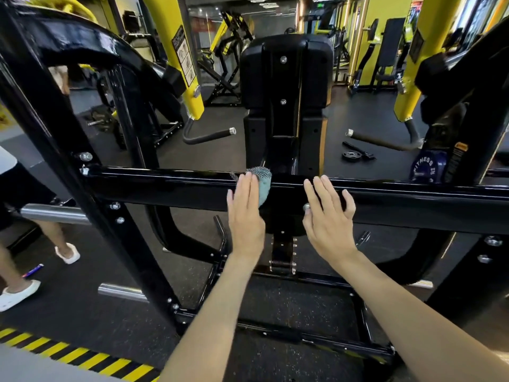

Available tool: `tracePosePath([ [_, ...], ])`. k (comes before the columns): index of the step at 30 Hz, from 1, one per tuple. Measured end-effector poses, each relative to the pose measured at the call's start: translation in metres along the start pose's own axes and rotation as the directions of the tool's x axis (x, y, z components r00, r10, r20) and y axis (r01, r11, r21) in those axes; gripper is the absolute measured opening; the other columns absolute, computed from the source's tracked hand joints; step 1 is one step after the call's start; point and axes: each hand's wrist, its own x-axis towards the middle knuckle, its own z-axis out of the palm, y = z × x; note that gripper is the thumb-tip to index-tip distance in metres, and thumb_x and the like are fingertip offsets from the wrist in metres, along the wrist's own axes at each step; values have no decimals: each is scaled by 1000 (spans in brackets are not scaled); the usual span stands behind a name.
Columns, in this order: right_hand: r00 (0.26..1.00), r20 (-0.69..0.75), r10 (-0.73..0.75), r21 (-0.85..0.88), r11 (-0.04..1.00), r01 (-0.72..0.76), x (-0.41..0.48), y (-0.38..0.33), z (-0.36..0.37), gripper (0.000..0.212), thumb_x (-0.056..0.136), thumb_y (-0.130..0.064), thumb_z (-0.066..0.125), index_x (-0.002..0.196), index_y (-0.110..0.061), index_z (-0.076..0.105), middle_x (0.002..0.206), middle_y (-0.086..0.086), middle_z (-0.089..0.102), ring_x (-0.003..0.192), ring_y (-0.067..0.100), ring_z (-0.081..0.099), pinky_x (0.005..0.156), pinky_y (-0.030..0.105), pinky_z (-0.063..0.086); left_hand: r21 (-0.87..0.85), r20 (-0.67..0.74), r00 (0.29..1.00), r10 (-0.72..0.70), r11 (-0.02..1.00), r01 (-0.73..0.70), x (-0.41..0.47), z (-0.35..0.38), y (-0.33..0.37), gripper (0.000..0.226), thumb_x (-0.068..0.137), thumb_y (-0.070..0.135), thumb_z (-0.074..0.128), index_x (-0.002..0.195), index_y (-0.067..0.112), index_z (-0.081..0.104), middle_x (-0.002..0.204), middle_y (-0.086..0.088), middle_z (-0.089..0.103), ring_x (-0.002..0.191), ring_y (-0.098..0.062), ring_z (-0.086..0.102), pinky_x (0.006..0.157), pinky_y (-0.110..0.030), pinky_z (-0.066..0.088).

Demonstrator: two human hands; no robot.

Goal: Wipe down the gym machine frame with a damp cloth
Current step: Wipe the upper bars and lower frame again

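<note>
Fingers (pixel 249 186) of the left hand (pixel 245 216) were straight and held close together, and they pressed a grey-green cloth (pixel 264 188) flat against the black crossbar (pixel 165 186) of the machine frame. They did not curl around the cloth. It lay folded over the top edge and the near face of the bar, partly hidden under the palm, with its right edge and its meshed top showing beside the hand. The left forearm reached up from the lower middle of the view, with the wrist almost straight.

On the right hand (pixel 327 224) the fingers were also straight but spread a little apart. Their tips rested on the same crossbar, just to the right of the cloth, and they held nothing. The thumb pointed inward, toward the left hand. The right forearm came in from the lower right corner.

Beyond the bar stood a black seat pad (pixel 286 70). At the left edge, the legs of another person (pixel 16 194) in white slippers (pixel 67 253) stood on the dark floor (pixel 303 307).
</note>
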Motion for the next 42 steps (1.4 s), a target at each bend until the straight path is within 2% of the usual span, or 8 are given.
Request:
tracePosePath([
  [2, 1000, 12, 3, 7, 1000, -3, 0, -1, 0, 47, 98, -21, 33, 143, -8, 42, 143, 11, 48, 137, 23, 40, 113, 41, 12, -119, -35, 999, -5, 993, 1, 24, -20, -7, 50, 80, -8, 36, 124, -1, 60, 121, -14, 63, 117, -14, 51, 118, -41, 16],
  [6, 999, 27, 43, 57, 997, -44, 2, -4, -2, 48, 96, -20, 37, 141, -7, 44, 141, 11, 50, 137, 24, 37, 113, 41, 13, -448, -30, 858, -512, 775, 447, 68, -57, -37, 44, 73, -5, 38, 102, 10, 68, 98, -5, 67, 94, -9, 60, 103, -49, 42],
  [9, 996, 47, 79, 112, 990, -84, 4, -9, -5, 48, 94, -20, 37, 139, -6, 49, 139, 11, 51, 136, 24, 36, 113, 41, 12, -312, 106, 795, -597, 739, 597, 84, -77, -65, 48, 72, 9, 38, 111, 10, 67, 110, -10, 67, 107, -29, 59, 102, -52, 42],
  [13, 994, 62, 86, 121, 988, -93, 4, -10, -7, 47, 95, -20, 37, 139, -6, 48, 139, 12, 52, 136, 24, 38, 113, 41, 14, 77, 268, 909, -320, 947, 311, 69, -63, -46, 48, 90, 0, 39, 136, 10, 51, 139, -7, 52, 138, -22, 36, 118, -43, 2],
  [20, 993, 98, 68, 193, 977, -86, 1, -3, -16, 51, 95, -16, 36, 145, -5, 38, 151, 11, 39, 143, 21, 30, 115, 42, 14, 79, 263, 952, -153, 987, 137, 49, -14, 26, 54, 83, -1, 38, 136, 4, 50, 129, -11, 54, 130, -26, 43, 116, -37, 5],
  [25, 965, 147, 218, 190, 951, -244, -10, 19, -27, 56, 93, -18, 32, 148, -7, 30, 157, 11, 25, 147, 20, 17, 118, 39, 3, -54, 290, 957, -28, 997, 46, 27, 12, 76, 61, 83, 15, 21, 136, 0, 46, 131, -12, 52, 129, -26, 42, 117, -42, 18],
  [31, 919, 121, 374, 74, 920, -384, -20, 54, -40, 55, 92, -13, 37, 146, -3, 33, 156, 15, 27, 147, 24, 20, 118, 42, 10, -147, 318, 942, 106, 987, -61, 21, 38, 110, 54, 83, 2, 49, 137, -3, 45, 131, -15, 52, 126, -29, 45, 112, -48, 31],
  [42, 883, 147, 445, 64, 887, -457, -41, 95, -51, 54, 92, -13, 32, 145, -2, 33, 156, 16, 27, 145, 26, 21, 115, 40, 12, -209, 384, 869, 311, 946, -246, 4, 66, 167, 66, 81, -1, 56, 144, -3, 34, 144, -16, 42, 137, -30, 33, 118, -43, 20],
])
